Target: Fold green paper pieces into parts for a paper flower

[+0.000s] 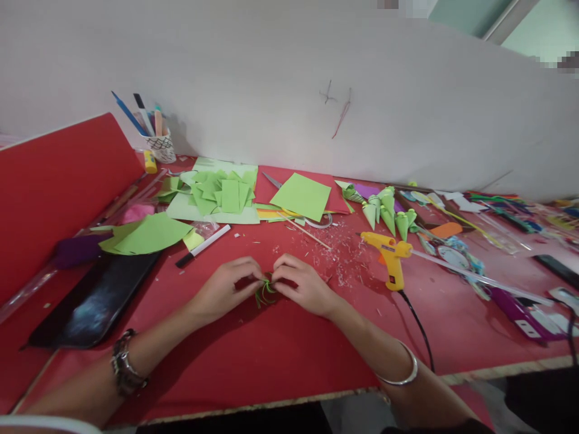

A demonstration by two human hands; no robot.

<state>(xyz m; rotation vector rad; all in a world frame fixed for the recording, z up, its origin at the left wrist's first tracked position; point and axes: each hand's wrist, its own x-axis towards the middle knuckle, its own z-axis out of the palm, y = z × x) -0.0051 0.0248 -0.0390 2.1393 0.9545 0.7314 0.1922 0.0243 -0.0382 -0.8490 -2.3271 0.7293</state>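
Note:
At the middle of the red tabletop, a small piece of green paper cut into a fringe (265, 295) is pinched between both hands, its thin strips hanging down. My left hand (226, 286) grips its left side with thumb and fingers. On the other side, my right hand (303, 283) pinches it the same way, fingertips close to the left ones. A white marker with a black cap (203, 245) lies just beyond my left hand. Past my right hand lie a thin wooden stick (305, 231) and many paper shreds (339, 247).
A yellow glue gun (388, 256) with a long clear stick and black cord lies right. Green paper cones (387, 208), a green sheet (302, 196) and cut green pieces (221, 191) sit along the wall. A black phone-like slab (94, 301) and pen cup (161, 146) are left.

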